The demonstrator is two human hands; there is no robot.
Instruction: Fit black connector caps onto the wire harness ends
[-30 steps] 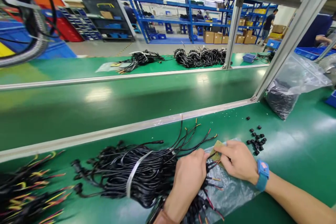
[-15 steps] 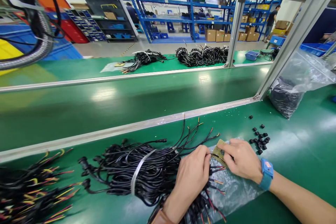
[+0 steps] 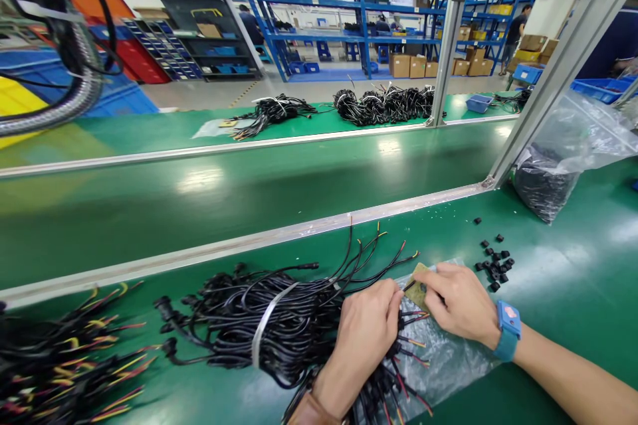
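Observation:
My left hand (image 3: pixel 367 322) pinches the end of a black cable (image 3: pixel 409 286) between thumb and forefinger. That cable tip meets a small yellowish-brown pad (image 3: pixel 417 296), which my right hand (image 3: pixel 461 299) grips with thumb and fingers. Under both hands lies a clear plastic bag (image 3: pixel 438 372). A tied bundle of black cables (image 3: pixel 279 319) with a white band rests left of my hands, connectors to the left. Its stripped red and yellow wire ends fan out around and below my left hand. The right wrist wears a blue band (image 3: pixel 508 331).
Several small black caps (image 3: pixel 493 267) lie scattered to the right. Behind them stands a bag of black parts (image 3: pixel 543 182) beside a metal post. More cables with bare coloured ends (image 3: pixel 74 358) are at the left. A metal rail (image 3: pixel 299 231) crosses behind the bundle.
The cable tip has shifted slightly on the pad, and more of its dark end shows. Both hands stay in nearly the same place; the view has moved very slightly.

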